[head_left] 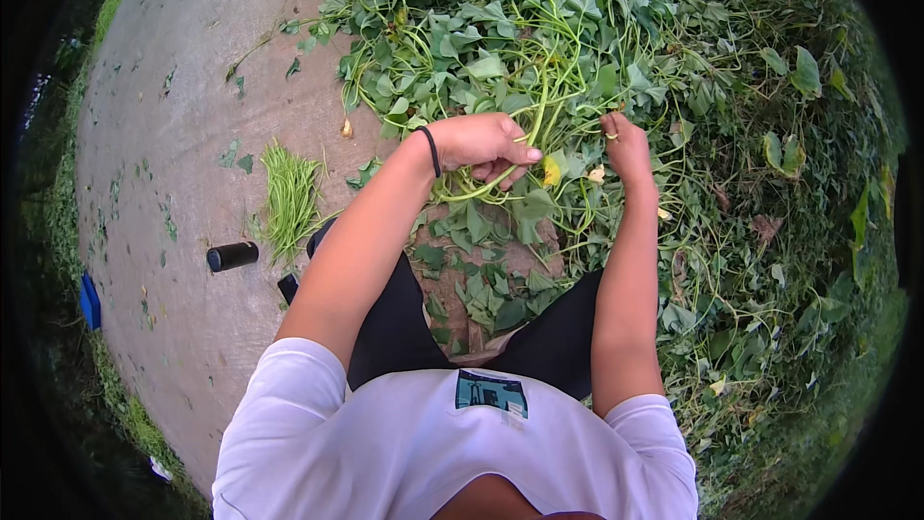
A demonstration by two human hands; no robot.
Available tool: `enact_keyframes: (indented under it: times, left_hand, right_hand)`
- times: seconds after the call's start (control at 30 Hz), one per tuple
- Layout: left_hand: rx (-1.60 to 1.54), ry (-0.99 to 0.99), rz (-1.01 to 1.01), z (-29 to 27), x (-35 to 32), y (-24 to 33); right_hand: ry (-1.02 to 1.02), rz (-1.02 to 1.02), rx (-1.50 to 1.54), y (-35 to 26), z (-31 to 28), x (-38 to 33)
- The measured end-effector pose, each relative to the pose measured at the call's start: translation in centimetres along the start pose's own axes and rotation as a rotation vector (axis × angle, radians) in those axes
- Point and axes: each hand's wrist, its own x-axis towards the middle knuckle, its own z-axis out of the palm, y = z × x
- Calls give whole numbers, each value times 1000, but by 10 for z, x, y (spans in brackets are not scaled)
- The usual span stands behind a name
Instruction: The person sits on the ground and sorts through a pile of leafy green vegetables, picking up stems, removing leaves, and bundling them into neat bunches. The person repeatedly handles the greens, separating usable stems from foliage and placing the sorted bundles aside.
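My left hand (pixel 486 144), with a dark band at its wrist, is closed around a bunch of long pale-green leafy vine stems (pixel 549 87). The stems fan out beyond the fist, and some loop below it. To the right, my right hand (pixel 628 146) is held with its fingers pinched together at the edge of the leaves. What sits between those fingertips is too small to make out. A yellow leaf (pixel 551 170) hangs between the two hands. Cut leaves (pixel 500 299) lie on the ground between my legs.
A heap of leafy vines (pixel 751 183) spreads ahead and along the right. On the concrete ground (pixel 183 154) at left lie a pile of trimmed green stems (pixel 289 197), a black cylinder (pixel 232 256) and a small dark object (pixel 288 287). A blue object (pixel 89 301) stands at the far left edge.
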Motion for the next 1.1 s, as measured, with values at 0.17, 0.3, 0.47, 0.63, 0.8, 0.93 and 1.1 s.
enact_keyframes:
  times: [0.17, 0.3, 0.47, 0.63, 0.8, 0.93, 1.1]
  left_hand:
    - [-577, 172, 402, -25, -15, -4]
    - [-843, 195, 592, -24, -4, -1]
    - [-387, 405, 413, -5, -7, 9]
    - [-195, 510, 300, 9, -5, 12]
    - [-52, 632, 284, 21, 0, 19]
    - [-43, 503, 177, 8, -4, 19]
    - [-295, 162, 362, -14, -35, 19]
  right_hand:
    - [-40, 183, 1110, -52, -24, -12]
    - [-373, -4, 940, -137, -14, -43]
    - [-229, -173, 788, -127, 7, -41]
    - [163, -430, 214, -120, -11, -36]
    - [104, -524, 117, -127, -20, -42]
    - [212, -477, 116, -103, -21, -28]
    - [557, -157, 99, -21, -54, -7]
